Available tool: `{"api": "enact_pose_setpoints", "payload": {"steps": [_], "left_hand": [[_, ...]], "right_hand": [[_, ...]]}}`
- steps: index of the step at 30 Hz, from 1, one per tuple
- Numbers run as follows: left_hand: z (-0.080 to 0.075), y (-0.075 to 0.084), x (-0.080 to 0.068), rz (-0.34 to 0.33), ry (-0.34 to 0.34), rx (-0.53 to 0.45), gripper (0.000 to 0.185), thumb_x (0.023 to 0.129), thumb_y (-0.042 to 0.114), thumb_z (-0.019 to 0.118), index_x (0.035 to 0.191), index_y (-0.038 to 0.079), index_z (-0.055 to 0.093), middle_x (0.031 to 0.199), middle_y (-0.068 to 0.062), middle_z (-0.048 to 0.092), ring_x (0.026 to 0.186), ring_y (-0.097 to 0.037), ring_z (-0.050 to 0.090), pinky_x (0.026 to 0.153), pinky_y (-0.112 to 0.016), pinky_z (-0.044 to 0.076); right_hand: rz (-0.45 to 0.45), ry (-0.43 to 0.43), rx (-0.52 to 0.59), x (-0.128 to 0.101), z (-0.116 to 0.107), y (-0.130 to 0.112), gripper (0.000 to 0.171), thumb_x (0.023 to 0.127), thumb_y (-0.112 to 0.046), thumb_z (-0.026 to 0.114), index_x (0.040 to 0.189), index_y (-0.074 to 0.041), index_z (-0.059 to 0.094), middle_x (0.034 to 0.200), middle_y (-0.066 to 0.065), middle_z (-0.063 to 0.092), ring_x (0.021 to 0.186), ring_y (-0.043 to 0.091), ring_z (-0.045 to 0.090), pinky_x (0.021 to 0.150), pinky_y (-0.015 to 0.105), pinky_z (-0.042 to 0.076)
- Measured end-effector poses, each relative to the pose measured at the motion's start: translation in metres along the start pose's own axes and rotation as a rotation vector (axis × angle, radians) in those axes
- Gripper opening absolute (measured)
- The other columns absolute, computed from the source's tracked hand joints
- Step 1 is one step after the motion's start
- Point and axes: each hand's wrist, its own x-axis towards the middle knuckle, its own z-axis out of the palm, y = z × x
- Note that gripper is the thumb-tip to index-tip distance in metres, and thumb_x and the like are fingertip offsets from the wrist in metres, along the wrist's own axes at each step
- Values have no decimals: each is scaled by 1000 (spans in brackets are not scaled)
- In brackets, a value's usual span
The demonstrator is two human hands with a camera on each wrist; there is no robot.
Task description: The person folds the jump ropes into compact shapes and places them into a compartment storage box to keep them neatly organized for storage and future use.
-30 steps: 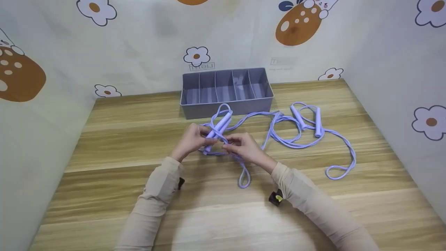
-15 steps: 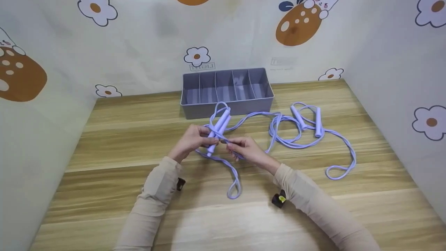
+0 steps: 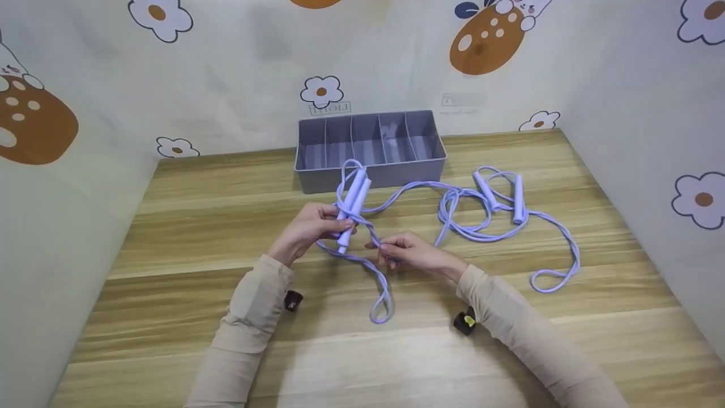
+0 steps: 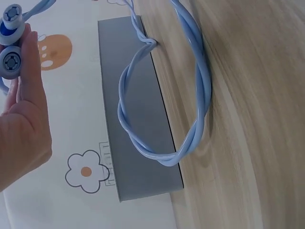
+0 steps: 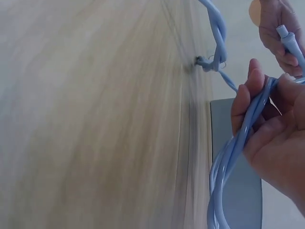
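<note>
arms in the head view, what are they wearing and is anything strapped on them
Both arms wear long, close-fitting beige sleeves that end at the wrists; the left hand and right hand are bare, with no gloves. A small black device sits under the left wrist. A similar black device with a yellow-green spot sits under the right wrist. No cables show.

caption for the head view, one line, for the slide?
Left hand grips paired jump-rope handles while right hand pinches the lavender cord; second rope lies beside the grey divided box.
</note>
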Motion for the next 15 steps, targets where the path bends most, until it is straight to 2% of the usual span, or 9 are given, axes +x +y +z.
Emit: {"api": "enact_pose_setpoints", "payload": {"steps": [1, 4, 7, 9, 11, 15], "left_hand": [[0, 0, 0, 1, -6, -12, 18, 83, -7, 56, 75, 7, 64, 70, -1, 68, 69, -12, 66, 64, -23, 53], [-1, 1, -2, 3, -36, -25, 19, 83, -8, 56, 78, 8, 65, 72, -2, 68, 70, -12, 66, 64, -23, 53], [-1, 1, -2, 18, -86, 2, 18, 81, -7, 57, 81, 9, 65, 74, -2, 68, 70, -12, 66, 66, -24, 53], [0, 0, -2, 29, -126, 29, 17, 80, -7, 59, 83, 8, 66, 75, -2, 68, 70, -12, 66, 67, -25, 54], [1, -1, -2, 38, -169, 57, 17, 78, -8, 59, 83, 7, 66, 74, -1, 68, 69, -12, 65, 68, -25, 54], [5, -3, -2, 47, -263, 136, 13, 77, -7, 61, 84, 2, 66, 71, 0, 68, 64, -10, 64, 62, -23, 53]], "right_hand": [[20, -13, 4, -1, -2, 0, 33, 96, -7, 39, 97, 24, 50, 103, 36, 54, 62, 3, 51, 60, 17, 45], [88, -52, 30, -2, -9, 2, 32, 96, -5, 39, 104, 23, 51, 102, 31, 58, 63, 5, 53, 63, 19, 48], [163, -91, 72, -1, -19, 2, 31, 94, -3, 41, 113, 20, 48, 89, 16, 64, 67, 9, 56, 66, 23, 49], [193, -119, 62, 3, -25, 3, 31, 93, -2, 42, 114, 20, 48, 81, 8, 63, 68, 10, 58, 68, 24, 50], [211, -138, 18, 7, -29, 1, 28, 92, -1, 44, 110, 21, 51, 78, 6, 65, 67, 10, 58, 68, 24, 50], [226, -166, -138, 18, -35, -6, 24, 90, -1, 50, 103, 19, 56, 79, 14, 66, 65, 9, 59, 67, 24, 51]]}}
